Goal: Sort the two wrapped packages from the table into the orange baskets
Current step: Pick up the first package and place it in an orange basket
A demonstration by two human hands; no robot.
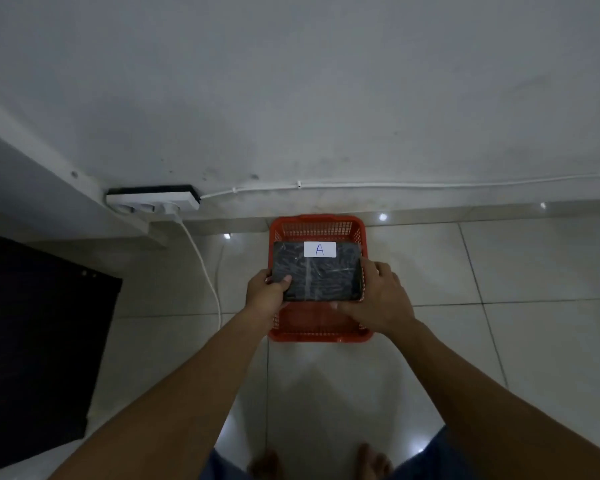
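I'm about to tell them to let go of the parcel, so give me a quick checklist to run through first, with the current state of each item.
1. Package held by both hands, left hand and right hand: ok.
2. Package over the orange basket, not the floor: ok.
3. White label reading A faces up: ok.
4. Basket floor under the package free: cannot tell, mostly hidden.
5. Basket marked to match A: cannot tell, no marking visible.
6. White cable lies clear of the basket: ok.
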